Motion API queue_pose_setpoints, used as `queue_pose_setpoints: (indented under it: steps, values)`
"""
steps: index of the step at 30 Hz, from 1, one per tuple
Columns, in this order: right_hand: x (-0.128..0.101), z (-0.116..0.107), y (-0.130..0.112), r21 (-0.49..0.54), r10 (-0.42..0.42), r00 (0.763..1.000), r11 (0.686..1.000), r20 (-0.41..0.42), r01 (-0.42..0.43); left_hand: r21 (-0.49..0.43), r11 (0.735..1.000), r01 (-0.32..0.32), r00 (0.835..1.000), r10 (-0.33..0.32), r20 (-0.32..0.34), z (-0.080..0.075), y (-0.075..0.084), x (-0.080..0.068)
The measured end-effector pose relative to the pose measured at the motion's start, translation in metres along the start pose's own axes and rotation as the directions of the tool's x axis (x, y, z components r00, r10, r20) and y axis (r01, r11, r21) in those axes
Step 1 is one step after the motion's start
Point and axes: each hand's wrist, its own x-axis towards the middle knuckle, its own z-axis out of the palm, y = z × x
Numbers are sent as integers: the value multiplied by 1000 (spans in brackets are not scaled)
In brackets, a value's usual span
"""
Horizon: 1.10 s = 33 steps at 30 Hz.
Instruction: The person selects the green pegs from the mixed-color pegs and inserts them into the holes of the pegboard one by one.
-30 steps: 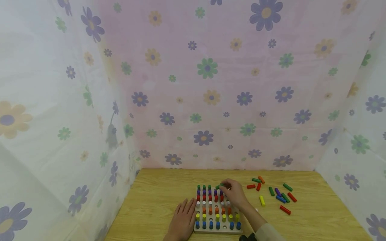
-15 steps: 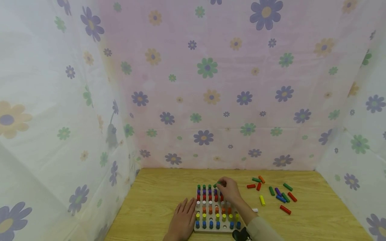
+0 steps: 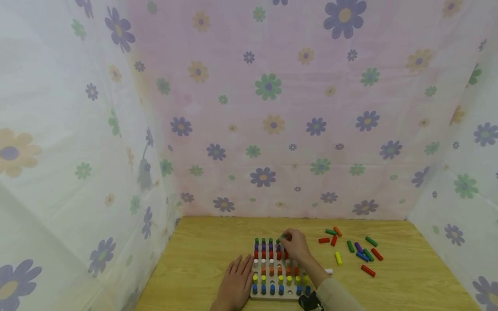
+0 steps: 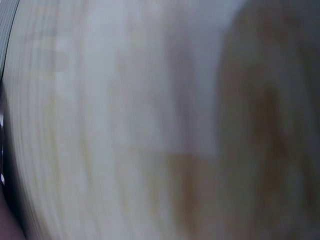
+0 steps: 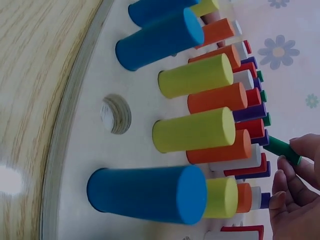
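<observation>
The right hand [image 3: 296,245] pinches a tilted green peg [image 5: 280,148] in its fingers at the board's [image 3: 282,298] twelve o'clock, purple pegs [image 5: 250,112] close by. The left hand [image 3: 235,280] lies at nine o'clock, fingers straight. Loose pegs [image 3: 368,271] litter the worktop [image 3: 210,242] towards two; a white peg [image 3: 329,271] lies at three, beside the forearm [image 3: 320,275]. The right wrist view bares the pinch the head view half hides; the left's is streaky blur.

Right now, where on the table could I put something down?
There's a big bare bit of table left of the left hand, and another right of the loose pegs. A thin bare strip lies behind the board, before the flowery wall. Crowded: the board, with its standing pegs and the right hand, and the loose pegs' patch.
</observation>
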Motion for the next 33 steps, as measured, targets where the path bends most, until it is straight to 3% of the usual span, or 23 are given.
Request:
queue_pose_setpoints:
  steps: [7,21,33]
  values:
    - [1,2,4,-41,-8,1000,999,-11,8,-5,1000,-12,1000,12,-20,-2,0,-2]
    - [4,8,1,-138,14,999,990,-30,-18,-2,1000,14,1000,-14,13,-3,0,2]
    - [2,9,3,-185,-25,999,983,-31,19,-10,1000,-11,1000,11,-19,-3,-1,-2]
